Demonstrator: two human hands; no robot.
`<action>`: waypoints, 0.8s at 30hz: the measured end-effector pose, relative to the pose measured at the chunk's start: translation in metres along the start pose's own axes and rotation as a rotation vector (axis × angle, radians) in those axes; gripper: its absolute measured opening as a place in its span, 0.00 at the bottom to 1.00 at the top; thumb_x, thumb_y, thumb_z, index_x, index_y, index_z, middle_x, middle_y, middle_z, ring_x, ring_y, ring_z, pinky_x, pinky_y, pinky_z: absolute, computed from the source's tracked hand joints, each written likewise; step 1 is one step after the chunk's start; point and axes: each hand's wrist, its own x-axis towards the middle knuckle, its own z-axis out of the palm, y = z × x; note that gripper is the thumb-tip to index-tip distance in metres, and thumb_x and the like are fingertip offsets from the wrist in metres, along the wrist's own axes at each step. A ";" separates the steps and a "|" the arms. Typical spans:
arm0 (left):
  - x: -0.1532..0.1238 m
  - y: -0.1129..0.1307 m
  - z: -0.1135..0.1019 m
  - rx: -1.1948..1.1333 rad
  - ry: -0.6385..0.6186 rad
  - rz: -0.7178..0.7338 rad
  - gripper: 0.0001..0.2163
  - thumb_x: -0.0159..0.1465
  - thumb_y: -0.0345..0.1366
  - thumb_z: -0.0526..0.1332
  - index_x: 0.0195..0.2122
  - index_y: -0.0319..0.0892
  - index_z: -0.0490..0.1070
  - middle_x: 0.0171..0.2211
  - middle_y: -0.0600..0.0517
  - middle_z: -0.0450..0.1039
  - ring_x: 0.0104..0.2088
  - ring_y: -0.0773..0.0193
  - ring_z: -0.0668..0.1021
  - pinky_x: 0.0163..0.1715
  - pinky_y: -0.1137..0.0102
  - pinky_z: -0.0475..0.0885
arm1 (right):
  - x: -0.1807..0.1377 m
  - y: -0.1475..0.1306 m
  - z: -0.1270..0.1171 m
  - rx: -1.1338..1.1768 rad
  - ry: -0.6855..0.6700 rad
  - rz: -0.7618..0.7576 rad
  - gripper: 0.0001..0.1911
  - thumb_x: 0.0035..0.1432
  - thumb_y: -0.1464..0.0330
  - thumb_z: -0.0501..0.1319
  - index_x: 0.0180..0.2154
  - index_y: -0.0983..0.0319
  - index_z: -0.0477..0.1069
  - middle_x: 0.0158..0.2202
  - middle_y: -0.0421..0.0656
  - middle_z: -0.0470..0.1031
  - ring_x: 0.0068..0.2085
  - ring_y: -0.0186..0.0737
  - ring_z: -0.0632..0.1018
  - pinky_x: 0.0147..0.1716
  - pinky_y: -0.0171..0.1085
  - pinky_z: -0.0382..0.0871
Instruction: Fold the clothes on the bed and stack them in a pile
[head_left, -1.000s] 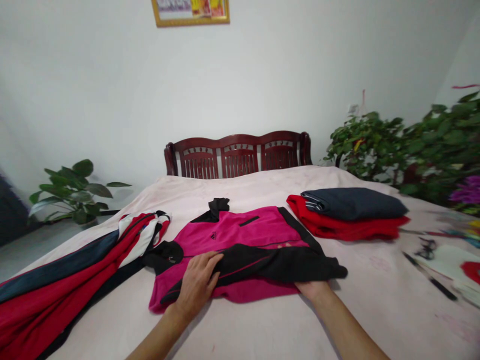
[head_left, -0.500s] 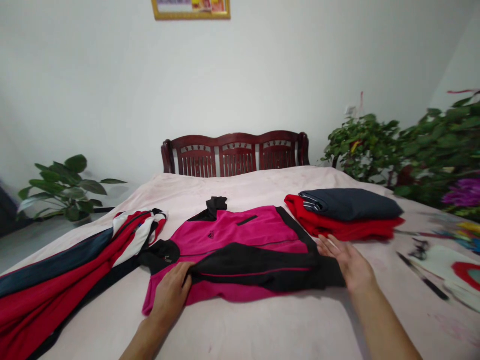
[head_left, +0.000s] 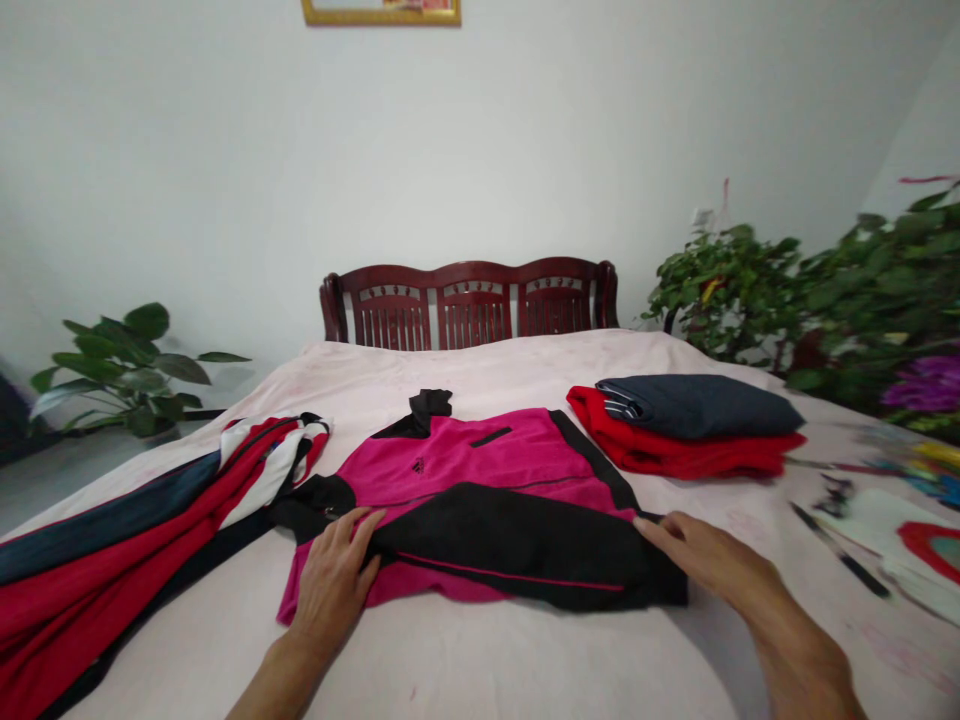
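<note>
A home — carved wooden bench [head_left: 469, 303], potted plants [head_left: 731, 285], framed picture [head_left: 381, 11] on wall.

Left of the left grip, a heap of red, navy and white clothes [head_left: 142, 510] sprawls over the bed [head_left: 480, 370]. Beyond the right grip lies a folded red garment [head_left: 690, 455] with a folded dark navy one [head_left: 701, 405] stacked on it. Farther right of that grip, scissors [head_left: 836, 492], a black pen [head_left: 840, 548] and coloured paper [head_left: 911, 535] lie blurred. Behind the bed stands a dark wooden bench [head_left: 469, 300], flanked by a potted plant [head_left: 124, 365] and leafy bushes [head_left: 810, 290].
</note>
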 end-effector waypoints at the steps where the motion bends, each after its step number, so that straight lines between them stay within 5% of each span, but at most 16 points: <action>1: 0.000 0.001 -0.001 0.008 -0.002 -0.005 0.23 0.61 0.34 0.60 0.59 0.50 0.68 0.56 0.46 0.71 0.54 0.49 0.72 0.52 0.57 0.69 | 0.000 0.005 0.002 0.022 -0.049 -0.012 0.17 0.49 0.50 0.63 0.24 0.55 0.73 0.23 0.43 0.76 0.27 0.46 0.75 0.28 0.41 0.65; 6: 0.000 0.002 -0.006 0.010 -0.022 -0.050 0.23 0.59 0.25 0.56 0.54 0.49 0.71 0.51 0.48 0.72 0.50 0.52 0.73 0.50 0.59 0.69 | 0.000 0.002 0.007 0.164 -0.093 -0.142 0.09 0.44 0.58 0.65 0.26 0.55 0.73 0.25 0.41 0.77 0.30 0.45 0.76 0.30 0.39 0.67; 13: -0.003 -0.007 -0.021 -0.107 0.195 -0.086 0.17 0.54 0.21 0.51 0.37 0.47 0.72 0.42 0.49 0.74 0.47 0.55 0.74 0.51 0.62 0.69 | 0.011 -0.023 0.004 0.628 0.539 -0.009 0.25 0.48 0.49 0.61 0.42 0.60 0.75 0.34 0.43 0.79 0.35 0.45 0.78 0.35 0.39 0.70; 19: -0.013 -0.011 -0.022 -0.151 -0.023 -0.002 0.13 0.53 0.21 0.50 0.29 0.46 0.67 0.33 0.51 0.73 0.38 0.58 0.73 0.40 0.65 0.67 | 0.028 0.004 0.042 0.258 0.298 0.002 0.18 0.51 0.55 0.56 0.38 0.57 0.76 0.34 0.45 0.80 0.36 0.48 0.78 0.37 0.42 0.68; 24: -0.018 -0.016 -0.023 -0.118 -0.108 -0.022 0.12 0.53 0.21 0.50 0.30 0.46 0.65 0.34 0.51 0.72 0.38 0.58 0.73 0.39 0.65 0.66 | 0.032 0.012 0.048 0.390 0.380 0.005 0.24 0.53 0.54 0.55 0.46 0.59 0.75 0.42 0.47 0.80 0.43 0.49 0.79 0.43 0.42 0.69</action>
